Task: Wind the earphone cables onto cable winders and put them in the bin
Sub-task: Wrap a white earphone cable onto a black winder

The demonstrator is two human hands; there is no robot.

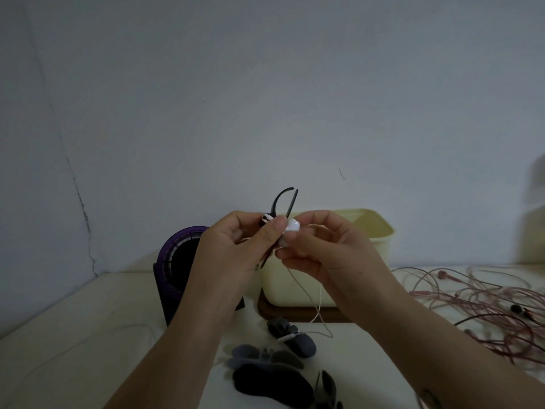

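One black winder (287, 202) is up in front of me, above the table and in front of the bin, with its two thin wings spread apart and pointing upward. My left hand (233, 246) grips it at its middle, fingers curled round it and thumb on the near side. One white earbud (292, 225) sits right against the winder's middle. My right hand (321, 252) pinches it between thumb and forefinger, with the other fingers loosely curled beneath. A second small white piece shows just under it between my fingertips; I cannot tell what it is. One white cable (320, 302) hangs from my hands down to the table and runs across one of the spare winders.

Behind my hands stands one cream bin (374, 243) on one brown tray (295, 315). Just left of the tray stands one round purple fan (174, 255) on a dark base.

On the table (88, 320), near me, lie the spare winders (271, 382). I count four, two grey and two black, though they overlap and I am not sure of the number. To my right lies one tangle of pink cables (486, 299), and I cannot count its strands. In it I make out one pink earbud (442, 274) and one dark earbud (516, 308). One thin pale cable also curves over the table on my left, and I cannot tell whether it is the same one I hold
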